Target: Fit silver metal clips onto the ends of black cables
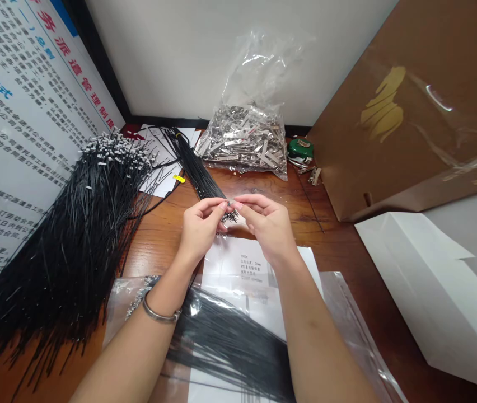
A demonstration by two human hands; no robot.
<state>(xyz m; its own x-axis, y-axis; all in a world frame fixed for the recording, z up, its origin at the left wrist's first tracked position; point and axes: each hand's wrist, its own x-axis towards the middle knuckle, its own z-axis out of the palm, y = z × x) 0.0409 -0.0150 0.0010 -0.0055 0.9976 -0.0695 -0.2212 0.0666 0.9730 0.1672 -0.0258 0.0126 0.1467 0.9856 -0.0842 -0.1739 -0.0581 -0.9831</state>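
My left hand [205, 223] and my right hand [267, 224] meet at the middle of the table, fingertips pinched together almost touching. Whatever lies between the fingertips is too small to name. Just behind and beneath them are the near ends of a bundle of thin black wires [202, 174], which runs back to the wall and is tied with a yellowish band at its far end. Below my wrists, a clear plastic bag [335, 291] holds more black wires [230, 336] and overlaps a printed white sheet [225, 260].
A large heap of black wires with white tips [83, 224] fills the left side. At the back stands a clear bag of small metal strips [247, 140], beside a green tape measure [300, 148]. A brown box [415, 112] and a white box [423, 291] flank the right.
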